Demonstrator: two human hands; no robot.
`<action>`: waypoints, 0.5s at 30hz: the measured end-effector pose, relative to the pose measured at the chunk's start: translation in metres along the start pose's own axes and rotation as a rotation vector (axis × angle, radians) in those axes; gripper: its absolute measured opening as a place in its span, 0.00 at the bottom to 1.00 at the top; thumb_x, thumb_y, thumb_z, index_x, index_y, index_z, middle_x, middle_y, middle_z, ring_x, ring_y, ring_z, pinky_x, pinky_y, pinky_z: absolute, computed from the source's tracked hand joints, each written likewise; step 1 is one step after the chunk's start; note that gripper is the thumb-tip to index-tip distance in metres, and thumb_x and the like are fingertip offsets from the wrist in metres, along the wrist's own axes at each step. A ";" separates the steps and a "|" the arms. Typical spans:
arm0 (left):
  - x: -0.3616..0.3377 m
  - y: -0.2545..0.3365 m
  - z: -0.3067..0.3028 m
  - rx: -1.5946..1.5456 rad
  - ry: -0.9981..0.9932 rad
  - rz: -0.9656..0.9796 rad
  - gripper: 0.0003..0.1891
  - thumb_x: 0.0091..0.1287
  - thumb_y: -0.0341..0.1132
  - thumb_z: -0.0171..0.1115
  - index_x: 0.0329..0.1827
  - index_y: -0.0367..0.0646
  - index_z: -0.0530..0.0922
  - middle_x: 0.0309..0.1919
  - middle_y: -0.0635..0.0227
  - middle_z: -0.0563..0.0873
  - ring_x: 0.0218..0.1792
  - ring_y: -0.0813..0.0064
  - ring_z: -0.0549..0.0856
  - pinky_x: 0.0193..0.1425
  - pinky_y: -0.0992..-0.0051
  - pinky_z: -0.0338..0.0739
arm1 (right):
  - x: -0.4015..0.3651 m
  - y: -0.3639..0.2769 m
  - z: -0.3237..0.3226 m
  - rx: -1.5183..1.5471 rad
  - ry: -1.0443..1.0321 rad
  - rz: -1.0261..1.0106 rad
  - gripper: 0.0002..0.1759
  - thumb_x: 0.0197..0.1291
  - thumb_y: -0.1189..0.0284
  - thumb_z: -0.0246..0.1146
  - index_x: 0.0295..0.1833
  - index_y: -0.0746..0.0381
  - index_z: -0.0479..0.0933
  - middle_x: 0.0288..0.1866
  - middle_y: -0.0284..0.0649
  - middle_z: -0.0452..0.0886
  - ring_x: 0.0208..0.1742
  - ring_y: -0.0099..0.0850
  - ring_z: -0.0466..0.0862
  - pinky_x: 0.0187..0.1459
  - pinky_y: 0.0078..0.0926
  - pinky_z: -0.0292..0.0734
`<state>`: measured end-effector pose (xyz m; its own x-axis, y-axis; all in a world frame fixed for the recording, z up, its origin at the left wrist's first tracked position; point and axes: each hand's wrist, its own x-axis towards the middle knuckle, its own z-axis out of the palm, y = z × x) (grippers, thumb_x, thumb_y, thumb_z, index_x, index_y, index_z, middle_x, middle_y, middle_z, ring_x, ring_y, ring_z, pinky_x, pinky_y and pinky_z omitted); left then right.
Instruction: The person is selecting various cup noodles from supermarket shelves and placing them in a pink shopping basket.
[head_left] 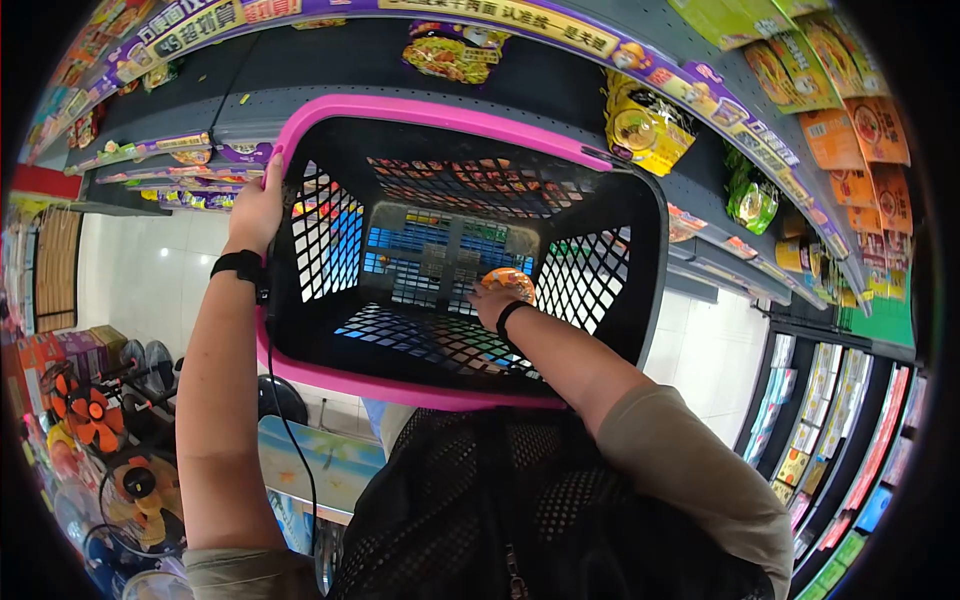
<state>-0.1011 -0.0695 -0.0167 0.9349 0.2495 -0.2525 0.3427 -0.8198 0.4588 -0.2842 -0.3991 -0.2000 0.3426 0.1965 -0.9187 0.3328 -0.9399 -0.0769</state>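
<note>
A black mesh shopping basket with a pink rim [420, 108] is tipped so that I look into its opening. My left hand [257, 212] is closed on the rim at the basket's left side. Deep inside the basket is my right hand [492, 304], its fingers against a shiny orange packet [512, 283] near the bottom. The fingers seem closed on the packet, though they are partly hidden. Apart from this packet, I make out no goods in the basket; colours behind its mesh show through from outside.
Shelves with a purple-and-yellow price strip [545, 28] curve behind the basket, holding a purple noodle packet [455, 52], a yellow packet [645, 125] and a green packet [750, 190]. At lower left stand fans with orange blades [95, 425]. A black cable [295, 445] hangs by my left arm.
</note>
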 end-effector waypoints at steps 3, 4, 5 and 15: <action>-0.003 0.003 -0.003 0.045 0.011 0.000 0.46 0.68 0.71 0.37 0.51 0.29 0.81 0.49 0.40 0.84 0.57 0.46 0.81 0.62 0.59 0.72 | -0.004 0.005 0.006 -0.023 0.023 0.065 0.37 0.67 0.67 0.58 0.79 0.48 0.52 0.84 0.33 0.39 0.80 0.40 0.54 0.70 0.50 0.64; -0.003 0.003 -0.003 0.041 0.016 -0.010 0.46 0.68 0.71 0.37 0.51 0.29 0.81 0.49 0.40 0.84 0.57 0.46 0.81 0.62 0.59 0.72 | -0.003 0.005 0.010 -0.035 0.022 0.062 0.37 0.67 0.67 0.58 0.79 0.48 0.52 0.84 0.33 0.39 0.80 0.40 0.54 0.70 0.50 0.64; -0.002 0.002 -0.003 0.032 -0.010 -0.019 0.46 0.68 0.71 0.37 0.51 0.29 0.81 0.49 0.40 0.83 0.57 0.46 0.80 0.62 0.59 0.71 | 0.001 0.007 0.017 -0.110 0.019 0.032 0.34 0.67 0.68 0.54 0.79 0.49 0.54 0.84 0.32 0.42 0.79 0.40 0.57 0.70 0.54 0.62; -0.006 0.004 -0.005 0.035 -0.009 -0.007 0.45 0.69 0.70 0.36 0.53 0.30 0.80 0.52 0.39 0.82 0.59 0.45 0.79 0.64 0.57 0.70 | -0.038 0.024 -0.033 0.315 0.295 -0.137 0.33 0.67 0.60 0.57 0.75 0.55 0.61 0.70 0.52 0.69 0.68 0.50 0.71 0.66 0.45 0.70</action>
<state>-0.1042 -0.0718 -0.0087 0.9316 0.2507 -0.2633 0.3456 -0.8356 0.4270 -0.2604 -0.4195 -0.1542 0.5651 0.3536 -0.7454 0.1249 -0.9298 -0.3464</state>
